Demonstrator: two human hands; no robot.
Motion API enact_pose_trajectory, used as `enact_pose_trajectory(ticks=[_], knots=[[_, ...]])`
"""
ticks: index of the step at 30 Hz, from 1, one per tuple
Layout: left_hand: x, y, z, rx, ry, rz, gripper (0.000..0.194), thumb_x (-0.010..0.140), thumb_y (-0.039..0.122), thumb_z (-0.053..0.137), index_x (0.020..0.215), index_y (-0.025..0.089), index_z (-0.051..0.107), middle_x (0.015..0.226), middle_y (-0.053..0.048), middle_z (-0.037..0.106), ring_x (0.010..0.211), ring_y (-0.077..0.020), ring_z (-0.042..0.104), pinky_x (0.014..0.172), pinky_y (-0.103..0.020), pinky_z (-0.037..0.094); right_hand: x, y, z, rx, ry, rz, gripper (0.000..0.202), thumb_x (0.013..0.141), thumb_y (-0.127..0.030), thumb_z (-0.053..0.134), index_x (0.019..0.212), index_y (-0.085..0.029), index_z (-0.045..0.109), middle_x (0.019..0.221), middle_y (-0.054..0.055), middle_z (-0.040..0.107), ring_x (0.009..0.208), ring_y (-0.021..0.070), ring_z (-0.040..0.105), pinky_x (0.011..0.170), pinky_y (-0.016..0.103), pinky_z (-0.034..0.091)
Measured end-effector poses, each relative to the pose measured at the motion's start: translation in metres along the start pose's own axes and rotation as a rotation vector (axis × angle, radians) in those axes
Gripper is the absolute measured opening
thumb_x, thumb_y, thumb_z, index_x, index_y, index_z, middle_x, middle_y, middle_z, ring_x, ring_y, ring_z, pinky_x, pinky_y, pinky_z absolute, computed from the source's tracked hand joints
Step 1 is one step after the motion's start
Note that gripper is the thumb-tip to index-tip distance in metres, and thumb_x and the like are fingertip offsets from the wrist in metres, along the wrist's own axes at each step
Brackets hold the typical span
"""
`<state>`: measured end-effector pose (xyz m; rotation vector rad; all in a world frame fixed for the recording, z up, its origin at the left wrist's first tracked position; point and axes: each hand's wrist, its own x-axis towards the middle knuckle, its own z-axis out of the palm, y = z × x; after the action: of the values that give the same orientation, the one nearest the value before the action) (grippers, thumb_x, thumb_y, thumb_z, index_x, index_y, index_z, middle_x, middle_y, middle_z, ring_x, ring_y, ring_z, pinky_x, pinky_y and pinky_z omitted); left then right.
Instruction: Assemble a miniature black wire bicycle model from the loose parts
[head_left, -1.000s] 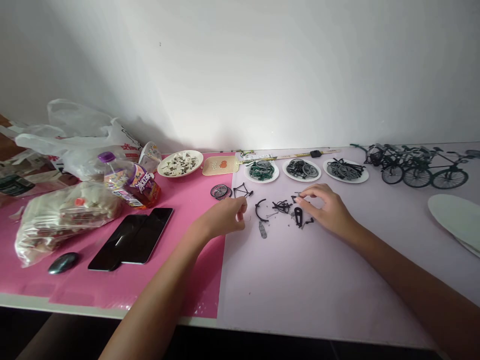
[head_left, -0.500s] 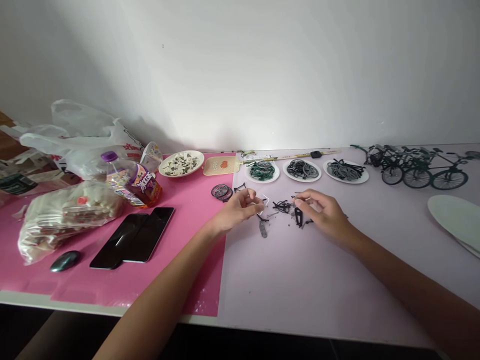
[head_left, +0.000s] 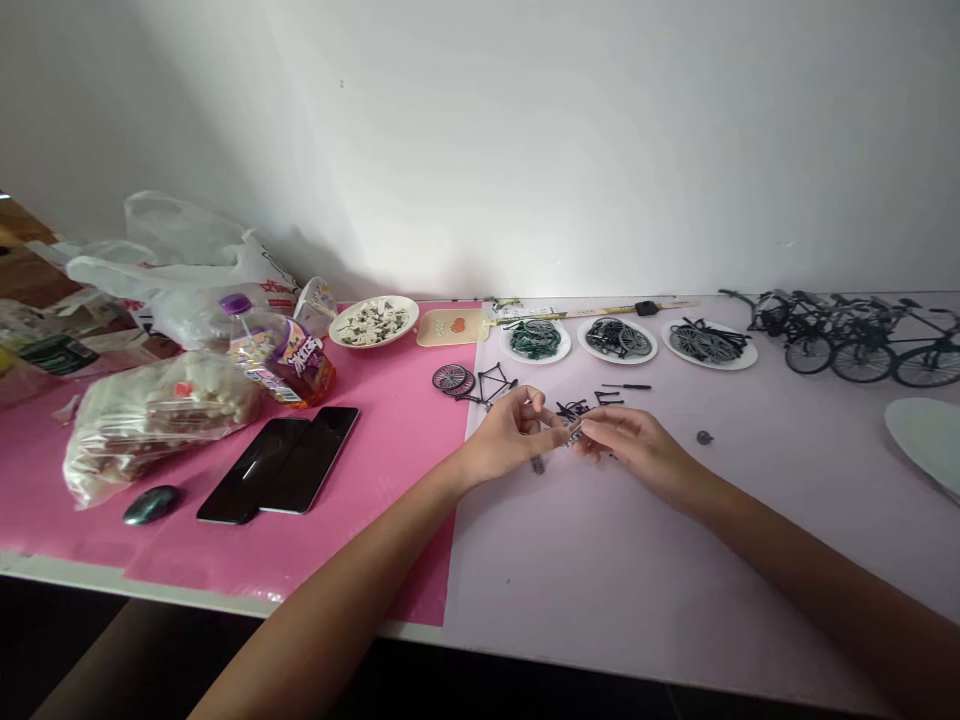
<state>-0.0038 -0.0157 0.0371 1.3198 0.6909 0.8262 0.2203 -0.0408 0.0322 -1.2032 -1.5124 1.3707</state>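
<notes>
My left hand [head_left: 517, 432] and my right hand [head_left: 626, 440] meet over the pale sheet, their fingertips pinched at a small greyish part [head_left: 574, 434] too small to name. Just behind them lie small black parts [head_left: 571, 409] and a black U-shaped piece [head_left: 609, 398]. A black bicycle frame [head_left: 493, 384] rests beyond my left hand, beside black toy wheels [head_left: 453, 379]. Under my left hand a grey oval piece [head_left: 538, 465] partly shows. To the right of my right hand is a small round grey part [head_left: 704, 437]. A thin black rod [head_left: 627, 386] lies farther back.
Three plates of bicycle parts [head_left: 535, 357] [head_left: 616, 357] [head_left: 709, 360] line the wall; assembled toy bicycles [head_left: 862, 345] stand at right, near a white plate [head_left: 926, 435]. Leftward are a bottle [head_left: 281, 360], phones [head_left: 277, 465], a mouse [head_left: 151, 504] and bags [head_left: 165, 410].
My hands have come together, and their fingertips now meet at a small part. The view has shifted slightly, and the thin rod and round grey part now show.
</notes>
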Motion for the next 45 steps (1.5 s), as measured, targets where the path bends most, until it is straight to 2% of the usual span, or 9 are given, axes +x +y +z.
enact_pose_trajectory(ticks=[9,21,28,34,40,45], knots=[[0.001,-0.003,0.001,0.004,-0.019,-0.006,0.055,0.076,0.031,0.09,0.091,0.024,0.037,0.083,0.002,0.069,0.066,-0.008,0.058,0.057,-0.022,0.046,0.004,0.014,-0.003,0.082,-0.053,0.011,0.043,0.089,-0.064,0.078,0.088,-0.021,0.078,0.086,0.006,0.075,0.086,0.0228,0.068,0.083,0.038,0.052],[-0.002,0.0,0.002,0.103,-0.009,-0.013,0.036,0.081,0.027,0.082,0.092,0.02,0.049,0.087,0.0,0.068,0.061,-0.0059,0.055,0.054,-0.021,0.048,0.003,0.011,-0.001,0.12,-0.032,0.033,0.044,0.085,-0.064,0.081,0.083,-0.021,0.075,0.083,0.006,0.074,0.085,0.0226,0.067,0.083,0.038,0.052],[-0.002,-0.002,0.003,0.184,0.04,-0.028,0.028,0.083,0.027,0.081,0.094,0.017,0.058,0.096,-0.002,0.068,0.059,-0.004,0.056,0.052,-0.02,0.046,0.002,0.012,-0.002,0.132,-0.048,0.023,0.04,0.089,-0.061,0.079,0.085,-0.021,0.077,0.085,0.005,0.073,0.086,0.0222,0.066,0.085,0.039,0.05],[-0.002,0.0,0.002,0.239,0.033,-0.082,0.034,0.084,0.035,0.084,0.107,0.015,0.069,0.096,-0.005,0.075,0.056,-0.0055,0.056,0.046,-0.019,0.043,0.002,0.008,-0.002,0.102,-0.033,0.029,0.042,0.089,-0.064,0.077,0.089,-0.022,0.079,0.084,0.005,0.072,0.086,0.0222,0.065,0.084,0.038,0.051],[0.0,-0.007,0.001,0.24,-0.012,-0.065,0.043,0.081,0.031,0.086,0.119,0.013,0.079,0.085,-0.005,0.077,0.058,-0.0069,0.056,0.052,-0.02,0.044,-0.001,0.001,0.001,-0.049,0.034,-0.003,0.047,0.088,-0.067,0.076,0.079,-0.021,0.074,0.08,0.005,0.069,0.081,0.0202,0.063,0.08,0.036,0.053],[0.002,-0.011,0.001,0.203,0.025,-0.105,0.048,0.079,0.032,0.087,0.122,0.012,0.08,0.084,-0.006,0.077,0.059,-0.0081,0.056,0.054,-0.022,0.047,-0.002,0.003,0.005,-0.061,0.141,-0.065,0.044,0.088,-0.064,0.077,0.098,-0.022,0.071,0.08,0.003,0.068,0.073,0.0186,0.062,0.066,0.032,0.051]])
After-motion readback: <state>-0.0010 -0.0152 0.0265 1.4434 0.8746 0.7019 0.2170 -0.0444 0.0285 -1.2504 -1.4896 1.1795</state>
